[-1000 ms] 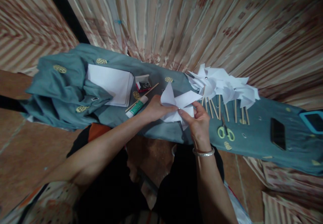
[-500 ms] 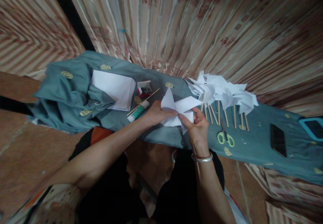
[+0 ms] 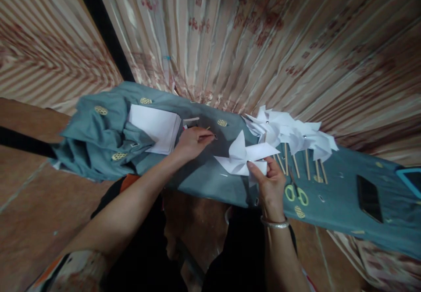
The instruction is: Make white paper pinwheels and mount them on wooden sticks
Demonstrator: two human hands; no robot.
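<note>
My right hand [image 3: 270, 182] grips a white paper pinwheel [image 3: 241, 154], its thumb pressed at the pinwheel's centre and the fingers behind the paper. Over to the left, my left hand [image 3: 194, 144] is down at the cloth with its fingers drawn together; what they hold, if anything, is hidden. It covers most of a wooden stick [image 3: 208, 128], whose tip shows past the knuckles, and hides the glue stick. Only the edge of the small tack box [image 3: 190, 120] shows behind this hand. A stack of white paper [image 3: 156, 127] lies left of it.
Several finished pinwheels [image 3: 289, 129] on wooden sticks lie at the right. Below them are scissors [image 3: 296, 193] with yellow-green handles, then a dark phone [image 3: 369, 197] and a blue-edged device [image 3: 411, 180]. Grey-green cloth [image 3: 204, 182] covers the narrow table. A curtain [image 3: 210, 42] hangs behind.
My left hand has let go of the pinwheel and moved left to the stick and box. My right hand keeps the pinwheel, now slightly lower and further right. The view has shifted a little.
</note>
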